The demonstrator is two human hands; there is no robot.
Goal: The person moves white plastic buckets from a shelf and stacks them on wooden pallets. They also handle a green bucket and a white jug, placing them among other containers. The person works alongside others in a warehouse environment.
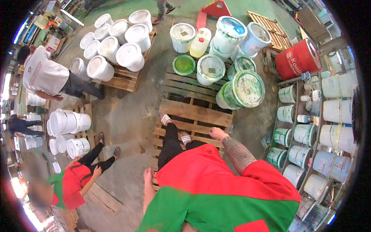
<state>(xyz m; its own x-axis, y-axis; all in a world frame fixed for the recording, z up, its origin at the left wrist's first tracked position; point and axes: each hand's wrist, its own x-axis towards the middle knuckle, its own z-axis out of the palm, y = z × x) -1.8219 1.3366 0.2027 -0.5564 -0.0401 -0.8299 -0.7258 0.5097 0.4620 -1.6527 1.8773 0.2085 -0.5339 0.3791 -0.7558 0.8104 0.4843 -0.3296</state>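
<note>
One pallet [197, 112] at the wearer's feet

Right hand [219, 133] curls loosely closed, nothing visible in it; the left hand's [148, 176] grip cannot be told. Beyond stand tubs [248, 88]. The pallet looks stiff, probably heavy, splintery; best held by its edges.

The right hand [218, 133] hides its own palm; the red-and-green shirt [216, 181] covers most of the left arm [148, 193]. A co-worker's head [38, 187] is blurred. The top edge leaves only a person's legs [162, 8].
</note>
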